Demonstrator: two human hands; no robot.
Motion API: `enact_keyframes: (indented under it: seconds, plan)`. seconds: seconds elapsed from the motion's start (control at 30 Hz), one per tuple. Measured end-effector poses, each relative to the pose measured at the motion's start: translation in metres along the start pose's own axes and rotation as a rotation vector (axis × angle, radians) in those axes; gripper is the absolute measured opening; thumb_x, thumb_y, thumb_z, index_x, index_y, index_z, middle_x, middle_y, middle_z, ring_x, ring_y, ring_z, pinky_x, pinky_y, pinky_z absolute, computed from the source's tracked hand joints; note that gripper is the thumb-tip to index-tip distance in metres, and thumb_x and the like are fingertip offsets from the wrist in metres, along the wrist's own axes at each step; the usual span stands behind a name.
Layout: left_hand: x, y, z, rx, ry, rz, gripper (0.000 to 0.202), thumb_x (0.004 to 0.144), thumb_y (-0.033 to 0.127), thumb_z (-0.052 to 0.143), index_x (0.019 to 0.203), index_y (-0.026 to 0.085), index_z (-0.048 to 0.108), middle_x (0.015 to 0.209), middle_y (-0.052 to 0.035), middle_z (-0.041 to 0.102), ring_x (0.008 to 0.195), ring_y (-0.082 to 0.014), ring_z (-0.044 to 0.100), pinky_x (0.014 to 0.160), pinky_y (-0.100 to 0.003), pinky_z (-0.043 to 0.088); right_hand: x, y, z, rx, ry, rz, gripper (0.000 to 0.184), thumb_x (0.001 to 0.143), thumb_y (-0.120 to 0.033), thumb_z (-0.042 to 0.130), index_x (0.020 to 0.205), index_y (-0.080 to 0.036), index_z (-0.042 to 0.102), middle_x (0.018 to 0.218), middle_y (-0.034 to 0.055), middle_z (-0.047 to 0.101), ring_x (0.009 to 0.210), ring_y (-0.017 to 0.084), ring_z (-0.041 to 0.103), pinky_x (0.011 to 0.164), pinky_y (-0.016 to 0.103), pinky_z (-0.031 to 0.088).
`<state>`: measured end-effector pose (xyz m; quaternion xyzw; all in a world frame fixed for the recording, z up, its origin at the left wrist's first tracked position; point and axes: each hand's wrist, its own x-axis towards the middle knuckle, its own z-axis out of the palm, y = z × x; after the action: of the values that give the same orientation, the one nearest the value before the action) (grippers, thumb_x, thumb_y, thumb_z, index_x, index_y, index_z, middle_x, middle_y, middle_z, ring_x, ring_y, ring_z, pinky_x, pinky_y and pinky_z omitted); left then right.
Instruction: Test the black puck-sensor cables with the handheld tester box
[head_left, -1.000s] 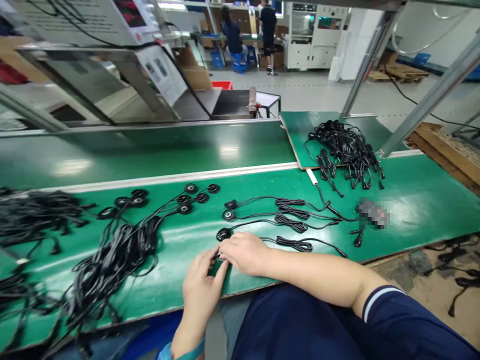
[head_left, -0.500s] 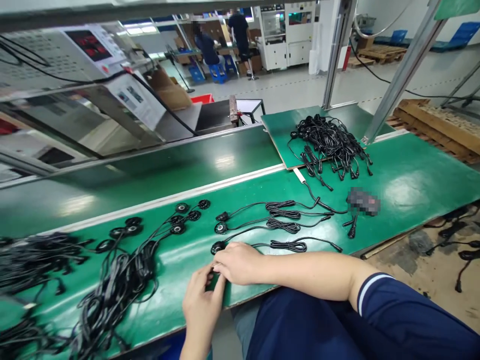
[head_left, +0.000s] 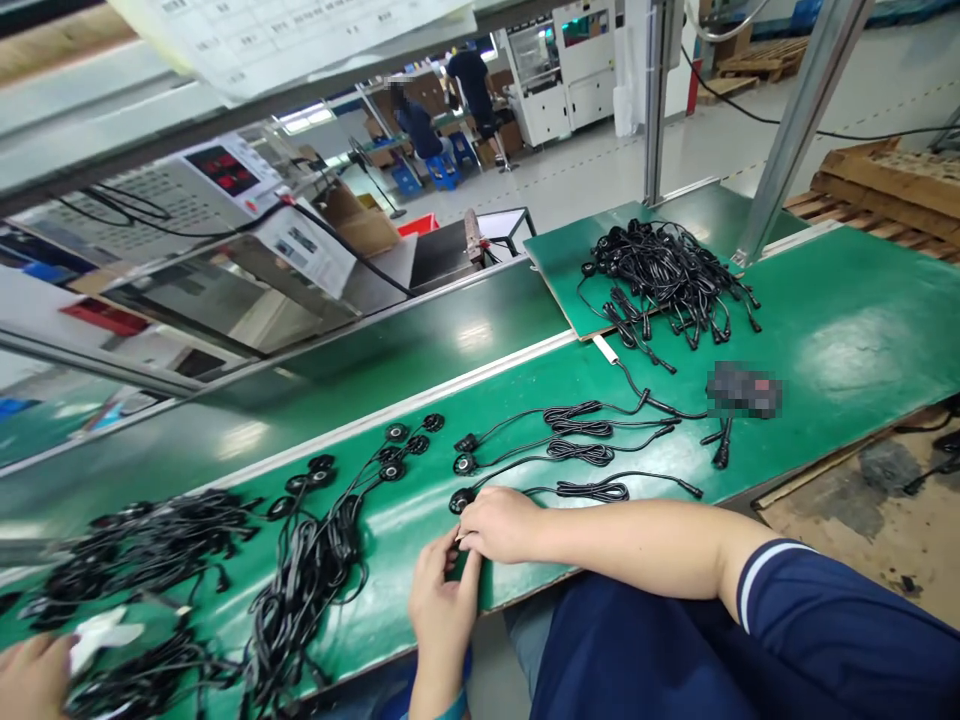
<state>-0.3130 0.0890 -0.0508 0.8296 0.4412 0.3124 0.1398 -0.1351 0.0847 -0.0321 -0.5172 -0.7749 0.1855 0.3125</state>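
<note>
My left hand (head_left: 444,597) and my right hand (head_left: 501,525) meet at the front of the green workbench (head_left: 405,600). Fingers of both pinch together around a small pale piece, mostly hidden, whose kind I cannot make out. Just beyond my right hand lies a black cable with a round end (head_left: 461,500), its coiled length (head_left: 592,491) stretching to the right. Two more coiled cables (head_left: 581,453) lie in rows behind it, also with round ends at the left.
Left of my hands is a bundle of black cables (head_left: 300,580), with another cable pile (head_left: 150,550) beyond. At lower left another person's hand (head_left: 34,675) holds something white. More cables (head_left: 667,275) heap on a raised green board. A blurred black device (head_left: 742,390) sits right.
The view has shifted, so the bench things appear farther right. Another person's hand with a white thing has come in at lower left. My hands keep the same pinch.
</note>
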Motion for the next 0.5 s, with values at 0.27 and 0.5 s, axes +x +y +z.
enact_keyframes:
  seconds: [0.27, 0.5]
  plan:
    - [0.002, 0.001, 0.003, 0.062, 0.093, -0.098, 0.046, 0.093, 0.056, 0.061, 0.112, 0.015, 0.067, 0.098, -0.0089, 0.065, 0.078, -0.0234, 0.061, 0.077, -0.040, 0.055, -0.081, 0.009, -0.083, 0.055, 0.157, -0.058, 0.028, 0.099, -0.033, 0.071, 0.120, -0.015, 0.069, 0.115, 0.0073, 0.071, 0.105, 0.022, 0.064, 0.100, 0.037, 0.050]
    - [0.006, 0.045, 0.007, 0.197, 0.224, 0.115, 0.061, 0.096, 0.039, 0.062, 0.148, 0.012, 0.044, 0.138, -0.0250, 0.053, 0.133, -0.0417, 0.050, 0.109, -0.062, 0.041, -0.229, 0.056, -0.194, -0.133, 0.460, 0.540, 0.025, 0.104, -0.039, 0.056, 0.109, -0.021, 0.072, 0.107, 0.0073, 0.072, 0.087, 0.021, 0.067, 0.081, 0.035, 0.056]
